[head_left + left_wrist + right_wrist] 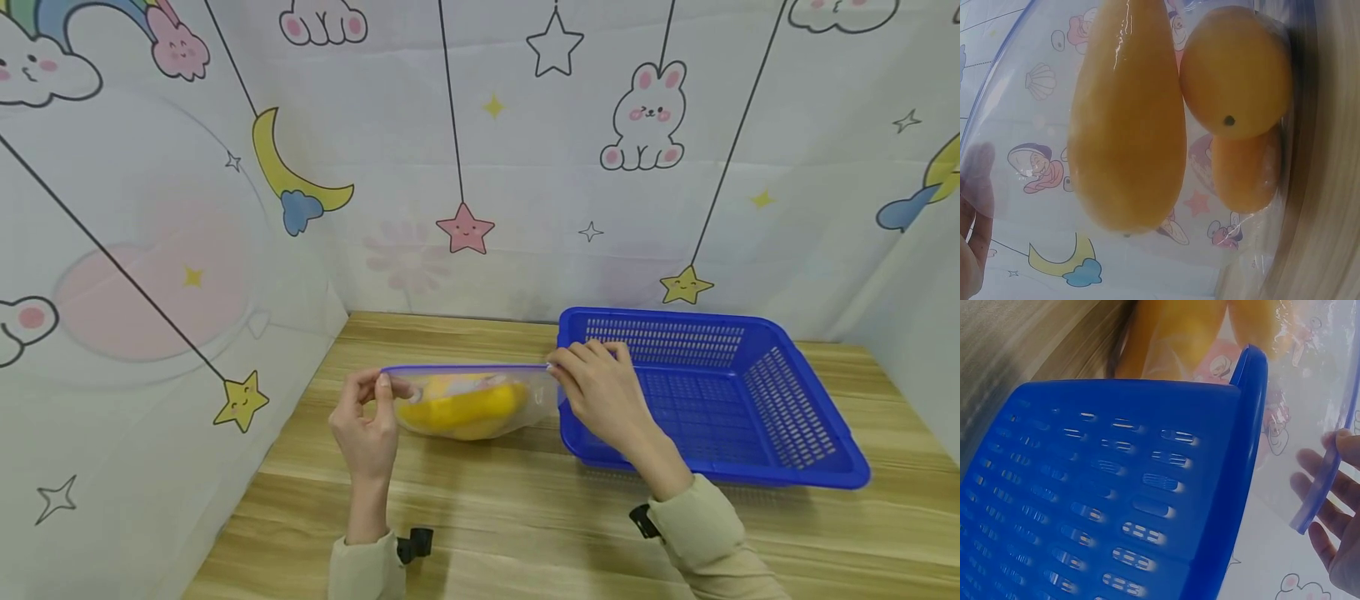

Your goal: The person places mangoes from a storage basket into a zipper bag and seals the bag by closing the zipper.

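Note:
A clear zip bag (542, 404) with a blue-purple zip strip (465, 367) stands on the table, its top edge stretched level between the hands. My left hand (367, 433) pinches the left end of that edge between thumb and fingers. At the other end, my right hand (607, 400) pinches the strip, thumb on one face and fingers behind, as the right wrist view shows. Inside lie a long yellow-orange fruit-like piece (1129, 125), a round orange one (1235, 75) with a dark dot, and a smaller orange one (1244, 175). Cartoon figures are printed on the bag.
A blue plastic basket (675, 313) with slotted walls stands to the right, its left wall close beside the bag and under the right hand. The wood-grain table (495, 517) meets a cartoon-printed cloth (525, 275) at the back and left.

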Available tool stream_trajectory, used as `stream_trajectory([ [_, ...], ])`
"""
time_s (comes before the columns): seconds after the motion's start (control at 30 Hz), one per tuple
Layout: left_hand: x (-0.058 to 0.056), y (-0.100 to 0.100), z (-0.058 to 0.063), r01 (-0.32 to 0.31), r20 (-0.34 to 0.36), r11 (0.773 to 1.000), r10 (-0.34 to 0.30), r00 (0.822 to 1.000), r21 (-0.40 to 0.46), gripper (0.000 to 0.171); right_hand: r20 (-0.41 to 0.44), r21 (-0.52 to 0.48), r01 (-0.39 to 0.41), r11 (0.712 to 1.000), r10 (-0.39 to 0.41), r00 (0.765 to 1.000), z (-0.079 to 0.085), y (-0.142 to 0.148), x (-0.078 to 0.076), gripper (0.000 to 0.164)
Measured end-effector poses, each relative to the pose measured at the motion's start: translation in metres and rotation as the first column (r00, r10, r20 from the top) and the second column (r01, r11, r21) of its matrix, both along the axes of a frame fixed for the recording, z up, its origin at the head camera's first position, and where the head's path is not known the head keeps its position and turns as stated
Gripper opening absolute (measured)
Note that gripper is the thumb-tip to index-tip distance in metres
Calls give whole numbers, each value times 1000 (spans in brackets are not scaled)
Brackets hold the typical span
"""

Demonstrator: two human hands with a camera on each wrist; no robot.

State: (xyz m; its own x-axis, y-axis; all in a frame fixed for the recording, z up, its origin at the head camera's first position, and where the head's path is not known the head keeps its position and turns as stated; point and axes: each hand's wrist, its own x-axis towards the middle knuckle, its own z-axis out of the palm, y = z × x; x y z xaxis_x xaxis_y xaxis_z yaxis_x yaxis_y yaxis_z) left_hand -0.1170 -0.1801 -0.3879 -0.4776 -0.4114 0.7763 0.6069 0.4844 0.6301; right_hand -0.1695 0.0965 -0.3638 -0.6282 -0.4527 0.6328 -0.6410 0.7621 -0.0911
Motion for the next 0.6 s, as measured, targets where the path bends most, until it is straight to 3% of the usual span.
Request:
stream_trajectory([
  [0.6, 1, 0, 0, -15, 15, 1000, 15, 1000, 15, 6, -23, 0, 7, 1000, -7, 1000, -1, 10, 0, 11],
])
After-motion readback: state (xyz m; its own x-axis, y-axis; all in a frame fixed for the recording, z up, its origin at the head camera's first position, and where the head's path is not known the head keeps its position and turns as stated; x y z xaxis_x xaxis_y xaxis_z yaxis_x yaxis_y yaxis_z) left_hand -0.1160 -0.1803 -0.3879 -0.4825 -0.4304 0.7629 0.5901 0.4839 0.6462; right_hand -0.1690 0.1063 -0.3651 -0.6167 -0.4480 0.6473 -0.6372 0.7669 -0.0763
